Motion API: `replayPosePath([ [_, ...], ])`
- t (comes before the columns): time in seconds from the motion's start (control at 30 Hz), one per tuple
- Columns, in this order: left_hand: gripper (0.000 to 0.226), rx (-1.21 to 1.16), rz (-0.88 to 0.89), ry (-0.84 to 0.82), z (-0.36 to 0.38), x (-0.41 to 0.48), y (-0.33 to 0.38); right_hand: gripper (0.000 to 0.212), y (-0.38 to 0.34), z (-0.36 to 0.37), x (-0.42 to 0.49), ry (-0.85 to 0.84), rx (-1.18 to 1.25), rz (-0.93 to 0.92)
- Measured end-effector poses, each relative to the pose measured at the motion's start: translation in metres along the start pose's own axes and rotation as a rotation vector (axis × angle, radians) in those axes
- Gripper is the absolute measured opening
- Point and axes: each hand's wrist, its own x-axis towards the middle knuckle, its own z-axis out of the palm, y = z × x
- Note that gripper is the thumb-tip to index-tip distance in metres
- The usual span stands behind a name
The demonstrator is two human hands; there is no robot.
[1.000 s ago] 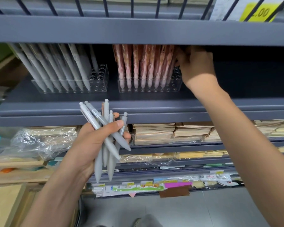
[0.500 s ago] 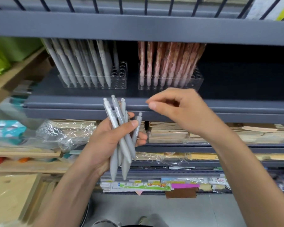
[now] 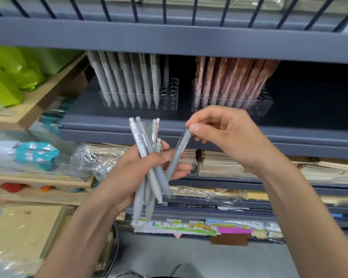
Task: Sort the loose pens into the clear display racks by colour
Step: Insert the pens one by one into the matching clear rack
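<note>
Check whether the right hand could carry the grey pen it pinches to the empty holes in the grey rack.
Probably yes. The right hand pinches the grey pen, and nothing stands between it and the empty holes in the grey rack; the shelf above leaves little headroom.

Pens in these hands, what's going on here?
A person is sorting pens at a shop shelf. The left hand grips a bunch of grey pens. The right hand pinches the top of a single grey pen whose lower end lies against the left fingers. On the shelf behind, the grey rack has empty holes at its right end; the pink rack stands to its right.
</note>
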Motion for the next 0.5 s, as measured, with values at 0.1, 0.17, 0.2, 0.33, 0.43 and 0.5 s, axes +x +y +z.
replayPosePath([
  [0.1, 0.028, 0.068, -0.011, -0.008, -0.008, -0.002, 0.0, 0.011, -0.003, 0.002, 0.006, 0.12, 0.052, -0.049],
  [0.17, 0.027, 0.124, -0.006, 0.006, -0.011, -0.002, -0.001, 0.013, -0.003, 0.002, 0.009, 0.214, 0.098, -0.056],
  [0.2, 0.026, 0.145, 0.001, 0.017, -0.013, -0.002, -0.001, 0.014, -0.002, 0.001, 0.009, 0.247, 0.124, -0.049],
  [0.33, 0.023, 0.15, 0.034, 0.03, -0.012, 0.0, -0.001, 0.015, 0.001, 0.008, 0.006, 0.246, 0.274, 0.034],
  [0.43, 0.022, 0.159, 0.07, 0.037, -0.007, 0.002, -0.002, 0.017, 0.006, 0.019, 0.002, 0.154, 0.171, 0.157],
  [0.5, 0.022, 0.164, 0.087, 0.046, -0.003, 0.003, -0.005, 0.014, 0.01, 0.022, 0.0, 0.12, 0.053, 0.213],
])
